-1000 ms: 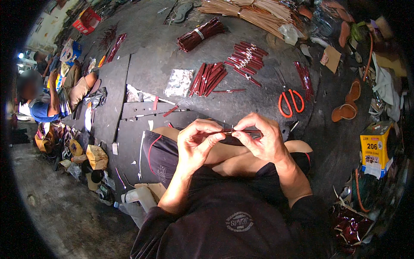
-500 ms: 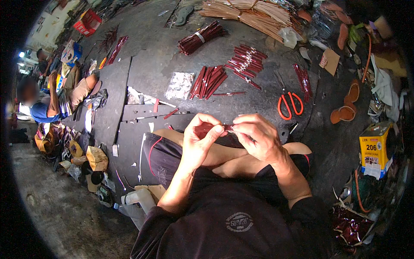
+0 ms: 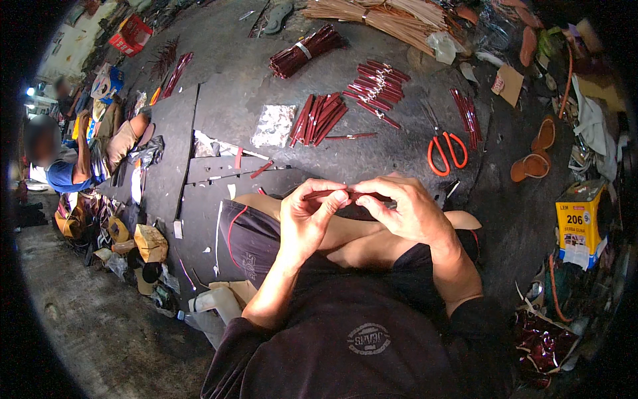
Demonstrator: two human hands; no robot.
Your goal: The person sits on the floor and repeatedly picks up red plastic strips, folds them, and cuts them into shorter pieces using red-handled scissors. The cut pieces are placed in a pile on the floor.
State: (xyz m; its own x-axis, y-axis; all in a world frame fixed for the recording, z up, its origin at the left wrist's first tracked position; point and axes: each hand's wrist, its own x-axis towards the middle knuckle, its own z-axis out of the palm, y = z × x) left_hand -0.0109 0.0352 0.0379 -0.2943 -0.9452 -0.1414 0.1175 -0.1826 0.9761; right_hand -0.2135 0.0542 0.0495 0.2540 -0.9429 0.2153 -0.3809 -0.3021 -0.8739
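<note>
Above my crossed legs, a dark red strip (image 3: 361, 195) is pinched between both hands. My left hand (image 3: 312, 213) is closed on its left part, thumb on top. The thumb and fingers of my right hand (image 3: 407, 209) grip its right part, partly hiding it. Ahead of the hands lie a loose pile of dark red strips (image 3: 319, 120) and a group of strips with shiny metal pieces (image 3: 377, 88). A clear bag of small silvery parts (image 3: 274, 126) is left of the loose pile. One single strip (image 3: 352, 136) lies nearest the hands.
Orange-handled scissors (image 3: 446, 153) lie right of the strips, beside another small bunch of red strips (image 3: 466, 116). A banded dark red bundle (image 3: 307, 52) and a large tan bundle (image 3: 385, 20) lie farther off. Sandals (image 3: 535, 159) and a yellow can (image 3: 578, 223) are at right. Another person (image 3: 73, 159) sits at left.
My right hand has turned and now grips the strip's right part, where before its fingertips pinched near a shiny end. The left hand stays nearly in place. The view has shifted slightly.
</note>
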